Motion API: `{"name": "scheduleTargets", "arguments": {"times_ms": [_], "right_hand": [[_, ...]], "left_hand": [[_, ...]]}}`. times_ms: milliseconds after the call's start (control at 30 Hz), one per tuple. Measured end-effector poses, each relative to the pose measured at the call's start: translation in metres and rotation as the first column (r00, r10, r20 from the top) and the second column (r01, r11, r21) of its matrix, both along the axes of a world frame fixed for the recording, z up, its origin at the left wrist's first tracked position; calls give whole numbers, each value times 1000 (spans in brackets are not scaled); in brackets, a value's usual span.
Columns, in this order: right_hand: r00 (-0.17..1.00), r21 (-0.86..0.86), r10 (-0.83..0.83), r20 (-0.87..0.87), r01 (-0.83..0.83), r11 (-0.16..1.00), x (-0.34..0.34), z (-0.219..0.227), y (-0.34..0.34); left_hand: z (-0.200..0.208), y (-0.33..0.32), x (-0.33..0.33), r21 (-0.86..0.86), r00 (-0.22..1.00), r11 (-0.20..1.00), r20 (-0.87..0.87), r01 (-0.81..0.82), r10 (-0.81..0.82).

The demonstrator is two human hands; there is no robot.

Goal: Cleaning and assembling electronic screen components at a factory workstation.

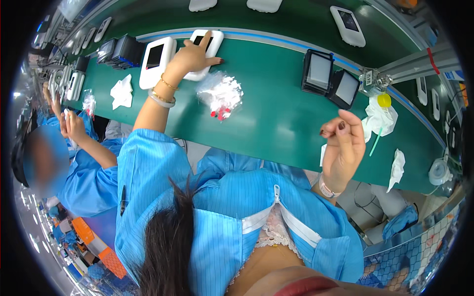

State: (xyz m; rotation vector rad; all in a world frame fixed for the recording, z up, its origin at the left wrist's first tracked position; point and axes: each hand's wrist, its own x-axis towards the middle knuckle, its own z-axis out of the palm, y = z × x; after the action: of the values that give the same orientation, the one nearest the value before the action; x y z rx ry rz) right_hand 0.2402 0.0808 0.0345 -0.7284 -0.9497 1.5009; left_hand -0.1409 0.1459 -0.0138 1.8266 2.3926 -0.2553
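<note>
My left hand (190, 57) reaches over the far side of the green bench. Its index finger and thumb are spread on a white handheld device with a dark screen (213, 48), partly covered by the hand. A second white device (146, 74) lies just left of it, partly behind my wrist. Nearer to me, a clear bag of small white and red pieces (220, 96) rests on the bench. My right hand (348, 143) hovers over the near right part of the bench, palm up, fingers loosely bent and apart. I see nothing in it.
Stacked dark trays with pale panels (318, 71) stand at the back right. Beside them are a crumpled white cloth (387, 116), a yellow-capped bottle (383, 100) and a green stick (376, 141). Dark panels (121, 52) stand at the back left. A co-worker (89, 163) sits on my left.
</note>
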Motion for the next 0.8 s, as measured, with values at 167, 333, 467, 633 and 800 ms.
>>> {"name": "scheduleTargets", "arguments": {"times_ms": [167, 333, 467, 633, 800], "right_hand": [[964, 17, 266, 15, -266, 964, -11, -1, -30], [884, 192, 233, 405, -331, 924, -31, -37, -34], [877, 364, 109, 469, -304, 880, -62, -36, -53], [789, 444, -19, 614, -325, 835, -49, -34, -53], [958, 118, 257, 126, -271, 955, -17, -47, -40]], "left_hand": [[-11, -3, 5, 340, 990, 940, 138, -18, -32], [47, -19, 52, 638, 784, 764, 522, -96, -337], [86, -79, 158, 454, 187, 890, 879, -46, -439], [57, -112, 201, 475, 70, 843, 878, -253, -474], [14, -112, 177, 194, -518, 918, 776, -346, -359]]}}
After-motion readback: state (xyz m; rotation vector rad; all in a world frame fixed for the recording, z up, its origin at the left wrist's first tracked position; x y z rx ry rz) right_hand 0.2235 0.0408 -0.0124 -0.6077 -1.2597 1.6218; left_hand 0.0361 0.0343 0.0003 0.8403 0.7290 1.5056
